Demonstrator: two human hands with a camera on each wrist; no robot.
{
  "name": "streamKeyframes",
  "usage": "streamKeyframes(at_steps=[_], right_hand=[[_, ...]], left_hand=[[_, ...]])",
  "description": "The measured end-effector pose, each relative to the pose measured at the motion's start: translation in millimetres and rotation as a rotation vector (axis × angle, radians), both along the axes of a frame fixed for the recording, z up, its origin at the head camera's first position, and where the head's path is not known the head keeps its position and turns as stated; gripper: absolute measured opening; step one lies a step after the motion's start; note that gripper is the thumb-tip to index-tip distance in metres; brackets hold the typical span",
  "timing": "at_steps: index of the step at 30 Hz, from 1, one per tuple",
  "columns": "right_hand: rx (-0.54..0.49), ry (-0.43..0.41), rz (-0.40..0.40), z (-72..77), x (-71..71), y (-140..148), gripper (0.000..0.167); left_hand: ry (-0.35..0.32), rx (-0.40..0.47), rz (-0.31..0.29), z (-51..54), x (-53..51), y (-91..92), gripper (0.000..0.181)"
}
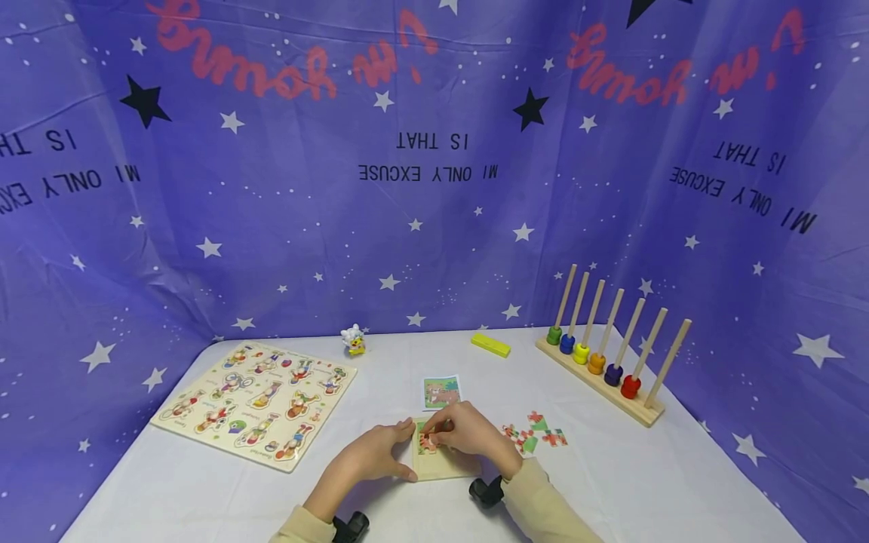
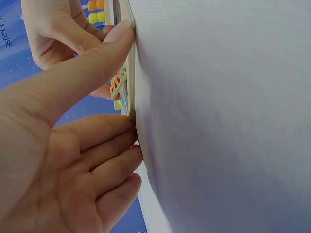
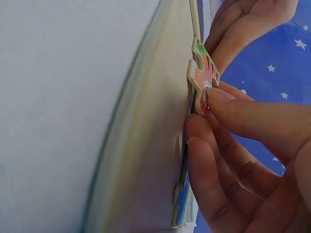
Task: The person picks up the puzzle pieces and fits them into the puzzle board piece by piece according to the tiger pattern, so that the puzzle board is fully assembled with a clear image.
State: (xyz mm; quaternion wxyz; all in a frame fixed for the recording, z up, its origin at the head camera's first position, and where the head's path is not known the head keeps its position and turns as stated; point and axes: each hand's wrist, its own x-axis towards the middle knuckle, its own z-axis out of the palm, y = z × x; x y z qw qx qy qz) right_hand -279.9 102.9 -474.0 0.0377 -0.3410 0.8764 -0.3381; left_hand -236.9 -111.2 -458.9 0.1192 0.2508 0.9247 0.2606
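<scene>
A shallow wooden puzzle tray [image 1: 448, 469] lies on the table. My left hand [image 1: 372, 455] rests against its left edge, with thumb and fingers spread apart along the rim; the left wrist view shows the fingers fairly straight. Over the tray, my right hand [image 1: 467, 431] pinches a red and green jigsaw piece [image 3: 203, 76] between thumb and fingers, at the tray's left part. A blue jigsaw piece [image 3: 181, 206] shows farther along the tray in the right wrist view. The right hand hides part of the tray in the head view.
Several loose jigsaw pieces [image 1: 554, 437] lie right of the tray, and a picture card [image 1: 441, 393] behind it. A wooden picture board [image 1: 254, 403] is at left, a small figurine [image 1: 354, 341] and yellow block [image 1: 490, 345] at back, a peg stand [image 1: 597, 369] at right.
</scene>
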Motion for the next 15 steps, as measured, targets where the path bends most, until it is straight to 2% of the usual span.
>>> streamKeyframes(at_steps=[7, 15], right_hand=[[0.008, 0.025, 0.015, -0.5, 0.0, -0.7, 0.015], [-0.001, 0.007, 0.036, 1.4, 0.9, -0.1, 0.018]], left_hand=[[0.005, 0.004, 0.0, -0.7, 0.4, -0.5, 0.087], [0.016, 0.004, -0.007, -1.4, 0.2, -1.0, 0.086]])
